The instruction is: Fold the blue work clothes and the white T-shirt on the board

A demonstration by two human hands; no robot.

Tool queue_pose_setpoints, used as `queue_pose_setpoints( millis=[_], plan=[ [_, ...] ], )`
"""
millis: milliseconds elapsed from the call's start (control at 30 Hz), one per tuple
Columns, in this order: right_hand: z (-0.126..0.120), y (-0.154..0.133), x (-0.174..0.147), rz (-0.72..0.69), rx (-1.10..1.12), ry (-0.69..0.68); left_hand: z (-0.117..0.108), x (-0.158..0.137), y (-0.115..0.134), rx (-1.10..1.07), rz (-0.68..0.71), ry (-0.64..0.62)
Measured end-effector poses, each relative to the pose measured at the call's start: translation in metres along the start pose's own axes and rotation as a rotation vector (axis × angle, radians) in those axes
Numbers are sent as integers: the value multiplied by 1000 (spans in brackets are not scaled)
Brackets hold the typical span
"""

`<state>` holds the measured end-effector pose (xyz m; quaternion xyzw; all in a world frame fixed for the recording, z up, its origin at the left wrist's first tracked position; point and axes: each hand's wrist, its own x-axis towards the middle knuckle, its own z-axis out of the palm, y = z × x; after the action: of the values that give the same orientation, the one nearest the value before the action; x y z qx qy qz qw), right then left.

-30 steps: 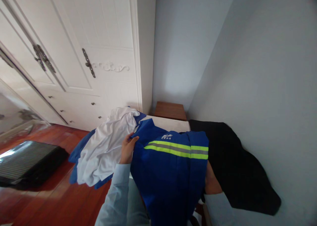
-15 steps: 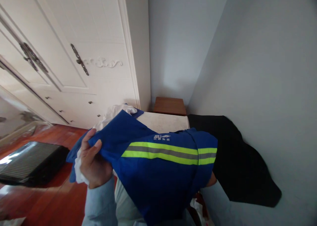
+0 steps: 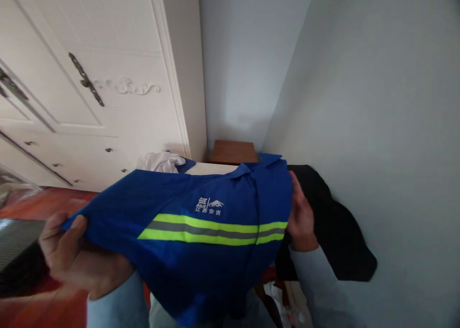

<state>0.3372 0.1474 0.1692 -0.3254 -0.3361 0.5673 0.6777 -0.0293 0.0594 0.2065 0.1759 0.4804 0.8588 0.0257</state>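
On my feed, my left hand pinches one end of the blue shirt (image 3: 215, 265) and my right hand grasps the other, holding it spread between them; beyond, the white wardrobe (image 3: 132, 36) is closed, contents hidden.

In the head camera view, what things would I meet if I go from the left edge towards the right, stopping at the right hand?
Ridged dark case → left hand → white cloth → brown wooden piece → right hand. The blue garment is left out, as it spans several places.
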Motion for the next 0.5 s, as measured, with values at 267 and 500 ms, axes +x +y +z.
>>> queue_pose_setpoints(
  millis=[267, 500],
  plan=[
    [-6, 60, -15, 394, 102, -82, -16, -33, -35, 87, -180, -49],
    [54, 72, -38, 330, 143, -169, -58, -55, -37, 750, 375, -232]
  ],
)
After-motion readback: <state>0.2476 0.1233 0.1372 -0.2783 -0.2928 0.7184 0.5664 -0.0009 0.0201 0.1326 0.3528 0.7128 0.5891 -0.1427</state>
